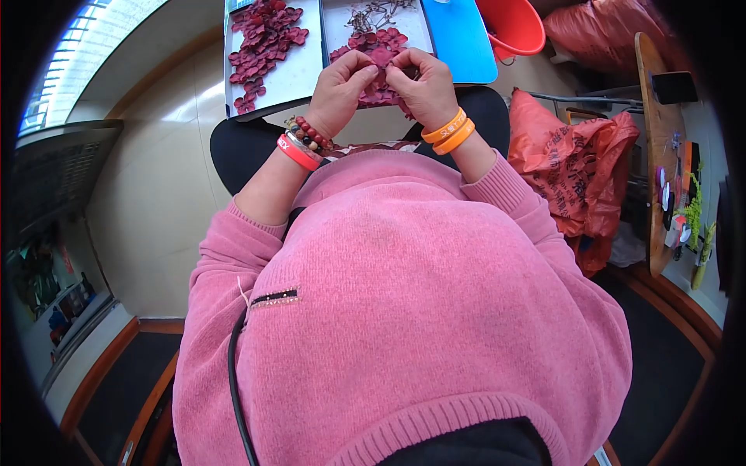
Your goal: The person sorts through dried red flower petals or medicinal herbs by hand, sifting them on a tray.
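Between my two hands, above a shallow white tray (291,78), is a dark pink fabric flower (381,57). My left hand (342,85) pinches its left edge with thumb and forefinger. On the other side, my right hand (423,84) grips the right edge in the same way. More dark red petals (381,92) lie right under the hands. A long heap of red petal pieces (264,50) fills part of the tray's left compartment. Thin brown stems (379,14) are piled at the far end of the right compartment.
A blue board (460,39) adjoins the tray on the right, with a red bucket (513,27) beyond it. Red plastic bags (571,155) stand on the floor to the right. A wooden board (660,155) stands farther right, by small items.
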Demonstrator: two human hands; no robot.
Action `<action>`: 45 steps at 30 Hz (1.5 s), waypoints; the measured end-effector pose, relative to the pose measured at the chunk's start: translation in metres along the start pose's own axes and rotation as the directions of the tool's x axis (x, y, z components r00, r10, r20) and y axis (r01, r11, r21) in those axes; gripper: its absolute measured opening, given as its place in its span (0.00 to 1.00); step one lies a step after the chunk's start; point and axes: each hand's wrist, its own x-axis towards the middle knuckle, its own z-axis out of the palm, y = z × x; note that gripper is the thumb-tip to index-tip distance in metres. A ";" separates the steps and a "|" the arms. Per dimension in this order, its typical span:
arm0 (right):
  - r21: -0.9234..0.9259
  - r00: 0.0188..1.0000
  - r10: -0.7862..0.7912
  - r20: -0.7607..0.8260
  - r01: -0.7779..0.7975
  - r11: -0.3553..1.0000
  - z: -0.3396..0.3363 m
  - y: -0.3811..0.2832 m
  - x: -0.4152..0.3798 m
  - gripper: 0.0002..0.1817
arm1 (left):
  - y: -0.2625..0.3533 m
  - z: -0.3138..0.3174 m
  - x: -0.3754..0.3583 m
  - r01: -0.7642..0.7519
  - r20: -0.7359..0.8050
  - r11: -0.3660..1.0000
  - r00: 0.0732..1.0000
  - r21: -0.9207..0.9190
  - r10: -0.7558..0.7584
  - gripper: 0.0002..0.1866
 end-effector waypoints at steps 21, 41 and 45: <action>-0.156 0.964 -0.266 -0.006 0.262 0.952 0.001 0.010 -0.002 0.03 | 0.006 0.003 -0.006 -0.055 -0.007 0.997 0.998 0.050 0.055 0.04; 0.003 0.972 -0.194 -0.130 0.196 0.981 0.007 -0.017 -0.020 0.02 | 0.024 0.015 -0.014 -0.573 0.246 0.268 0.664 0.775 0.707 0.11; 0.393 0.985 0.164 -0.051 -0.131 0.910 0.003 -0.024 -0.019 0.02 | 0.028 0.018 -0.017 -0.608 0.272 0.196 0.590 0.769 0.760 0.14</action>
